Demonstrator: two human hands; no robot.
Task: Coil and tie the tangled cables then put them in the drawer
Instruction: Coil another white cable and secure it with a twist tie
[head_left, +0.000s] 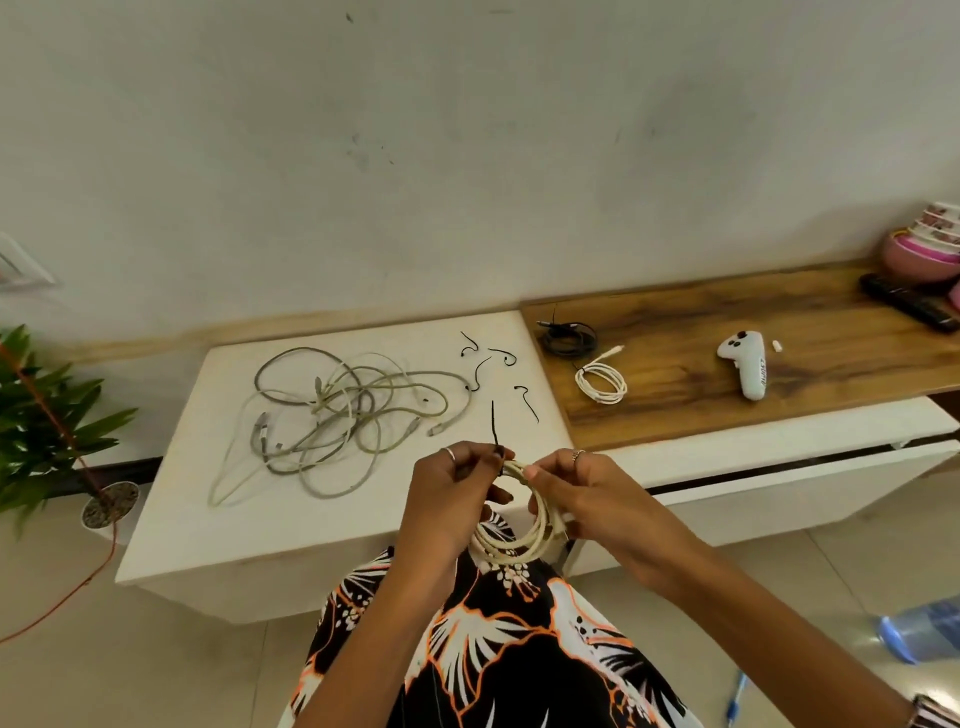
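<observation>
A person's left hand (457, 483) pinches a black tie (495, 435) at the top of a cream cable coil (519, 535), fingers curled round both, while the right hand (566, 488) grips the same bundle from the other side, thumb and fingers closed on the loops so they cannot spring apart. The tie's free tail stands up above the knuckles, which suggests it is being cinched rather than finished. The coil hangs between the hands, in front of the patterned dress and just off the near edge of the white cabinet top (197, 499).

Beyond the hands, a grey tangle of cables (337, 421) sprawls across that top, still unsorted, with spare black ties (527, 401) scattered just beside it, within reach. On the adjoining wooden counter (831, 374), a black coiled cable (567, 339) and a white coiled cable (601, 383) lie already bundled, apparently waiting. Below it a white drawer (810, 483) stands slightly ajar, likely their destination. A white controller (748, 366) lies farther along.
</observation>
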